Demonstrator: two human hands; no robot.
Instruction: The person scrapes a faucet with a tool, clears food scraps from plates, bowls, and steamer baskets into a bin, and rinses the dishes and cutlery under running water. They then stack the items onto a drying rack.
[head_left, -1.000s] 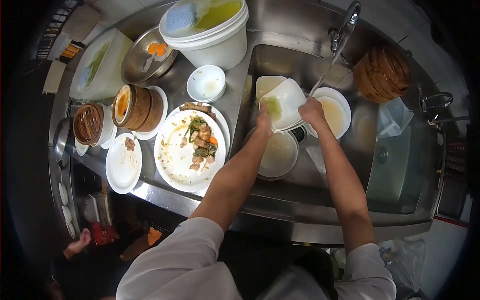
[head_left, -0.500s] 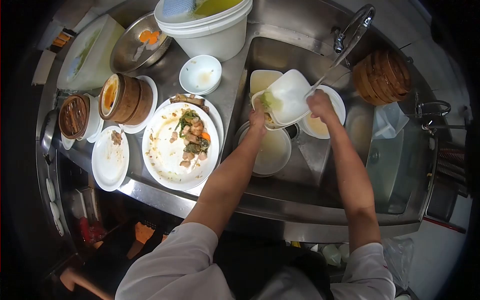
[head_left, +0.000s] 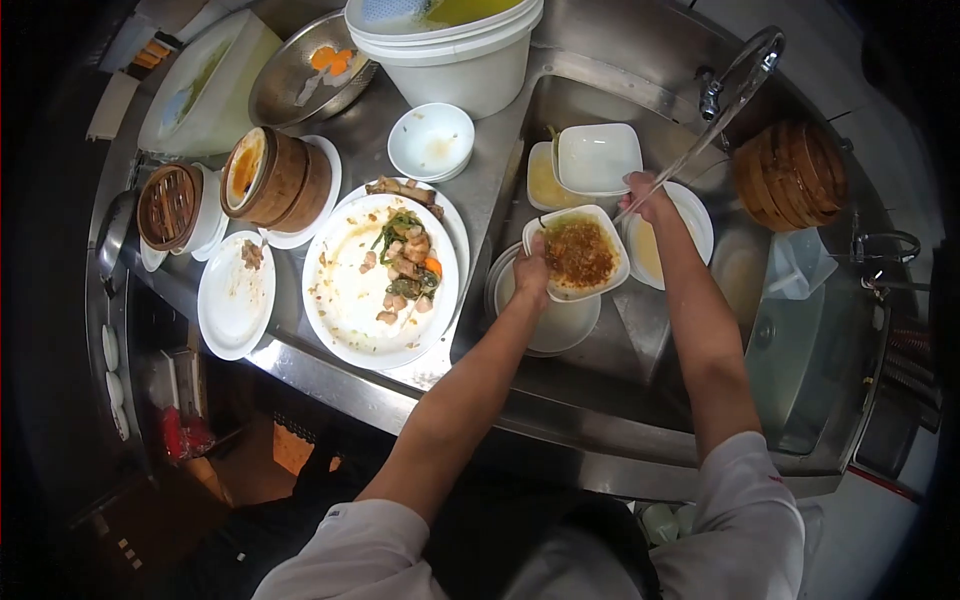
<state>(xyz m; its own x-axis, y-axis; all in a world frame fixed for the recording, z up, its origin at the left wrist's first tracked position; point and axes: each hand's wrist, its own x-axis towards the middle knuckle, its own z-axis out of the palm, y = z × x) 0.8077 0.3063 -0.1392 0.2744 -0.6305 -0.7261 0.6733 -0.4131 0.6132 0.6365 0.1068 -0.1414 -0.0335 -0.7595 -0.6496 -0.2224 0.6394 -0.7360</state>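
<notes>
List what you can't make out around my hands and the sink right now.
All in the head view:
- Left hand: fingertips hidden beneath the sauce-filled bowl.
- Right hand: grip on the upper square dish too small to confirm.
- Round dishes: count hidden by the sauce-filled bowl.
- White tub: top cut off by the upper edge.
</notes>
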